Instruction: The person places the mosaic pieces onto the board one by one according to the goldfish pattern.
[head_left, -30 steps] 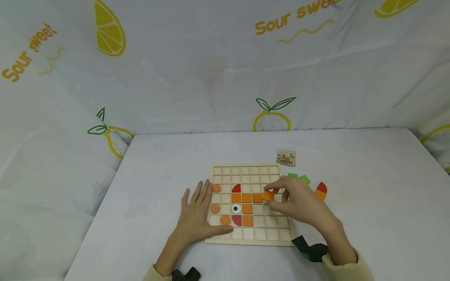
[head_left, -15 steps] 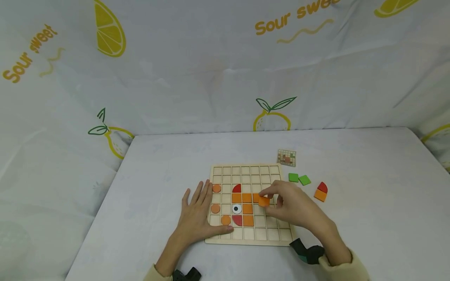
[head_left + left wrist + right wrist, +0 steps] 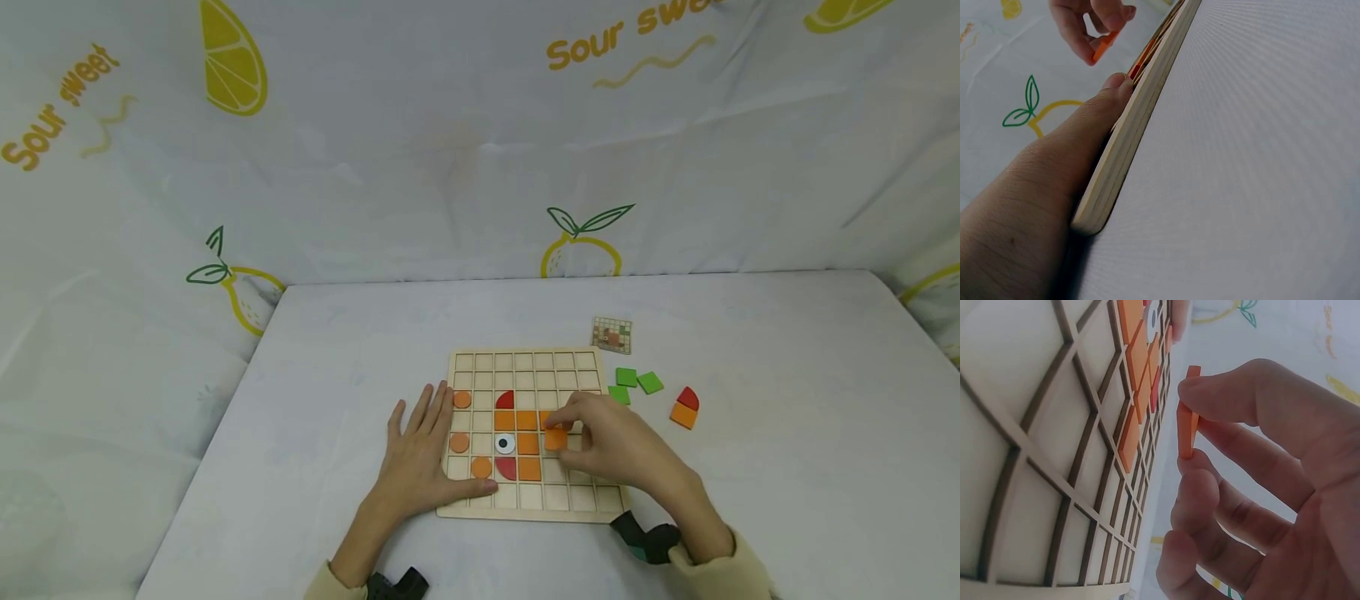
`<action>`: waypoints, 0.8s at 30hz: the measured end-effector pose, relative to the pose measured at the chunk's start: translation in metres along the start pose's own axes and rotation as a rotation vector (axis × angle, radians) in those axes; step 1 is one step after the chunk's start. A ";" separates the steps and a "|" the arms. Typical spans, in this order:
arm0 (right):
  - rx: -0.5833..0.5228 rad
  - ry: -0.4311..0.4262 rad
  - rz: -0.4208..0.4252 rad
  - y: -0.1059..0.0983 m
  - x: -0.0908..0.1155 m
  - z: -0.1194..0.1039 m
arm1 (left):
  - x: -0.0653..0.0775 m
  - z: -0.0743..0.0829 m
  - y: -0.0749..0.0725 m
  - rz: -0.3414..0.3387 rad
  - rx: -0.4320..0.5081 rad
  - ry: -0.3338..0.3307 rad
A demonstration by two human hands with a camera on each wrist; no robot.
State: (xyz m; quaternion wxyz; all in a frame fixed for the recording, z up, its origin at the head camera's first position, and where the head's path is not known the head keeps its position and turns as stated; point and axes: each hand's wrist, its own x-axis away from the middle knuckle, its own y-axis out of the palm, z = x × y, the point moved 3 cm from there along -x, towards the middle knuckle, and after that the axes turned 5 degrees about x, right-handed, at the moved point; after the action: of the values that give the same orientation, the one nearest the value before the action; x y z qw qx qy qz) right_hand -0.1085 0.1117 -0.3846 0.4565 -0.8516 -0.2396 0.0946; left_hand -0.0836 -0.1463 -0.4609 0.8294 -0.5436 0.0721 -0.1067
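A wooden grid board [image 3: 525,516] lies on the table. My left hand [image 3: 408,467] rests flat along its left edge, fingers spread and thumb [image 3: 1079,147] over the near left corner. Between thumb and fingertip my right hand [image 3: 618,433] pinches an orange square tile [image 3: 555,439]. In the right wrist view that tile [image 3: 1186,428] is held on edge, apart from the board's cells. On the grid sit several orange squares [image 3: 528,443], a white eye disc [image 3: 505,443], red quarter-circles [image 3: 506,469] and orange discs [image 3: 482,467]. The right fingers partly hide one orange square.
Right of the board lie green square tiles [image 3: 650,382]. Farther right, a red quarter-circle [image 3: 687,398] touches a loose orange square [image 3: 683,415]. Behind the board's far right corner is a small pattern card [image 3: 612,334]. A lemon-print cloth [image 3: 450,167] hangs beyond the table.
My right hand has moved left and slightly nearer with the orange tile, uncovering the green tiles on the right. The left hand stays put.
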 end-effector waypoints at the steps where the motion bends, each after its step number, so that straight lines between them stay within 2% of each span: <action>1: 0.003 -0.004 0.001 0.001 0.000 0.000 | 0.000 0.000 0.000 0.004 0.001 0.002; 7: 0.020 0.003 0.000 0.005 -0.002 0.001 | 0.000 0.000 -0.001 0.002 0.010 0.001; 15: 0.047 0.053 -0.019 0.013 -0.004 0.001 | 0.001 0.000 -0.001 0.004 0.008 0.007; 24: 0.078 0.052 -0.021 0.016 -0.005 0.002 | 0.000 -0.001 0.000 0.007 0.000 0.006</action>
State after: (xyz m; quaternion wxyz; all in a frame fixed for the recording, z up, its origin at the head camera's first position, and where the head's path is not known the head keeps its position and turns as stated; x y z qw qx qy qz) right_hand -0.1082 0.1033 -0.3987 0.4961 -0.8330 -0.2327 0.0772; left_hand -0.0839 -0.1468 -0.4608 0.8297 -0.5428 0.0766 -0.1055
